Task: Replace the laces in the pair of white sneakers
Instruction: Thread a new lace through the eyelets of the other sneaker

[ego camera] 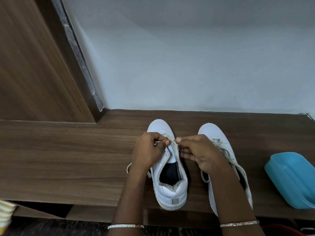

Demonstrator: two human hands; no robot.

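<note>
Two white sneakers stand side by side on a wooden shelf (68,159), toes toward the wall. The left sneaker (170,189) has its tongue showing and few laces through its eyelets. My left hand (148,152) and my right hand (199,154) meet over its front eyelets, both pinching a frayed white lace (173,141) stretched between them. The right sneaker (213,133) is laced, with loose lace ends (204,178) lying beside it; my right forearm covers much of it.
A blue plastic tub (293,179) lies at the shelf's right end. A wooden panel (34,65) rises at the left, and a pale wall stands behind the shelf. Striped cloth (5,215) shows at the lower left.
</note>
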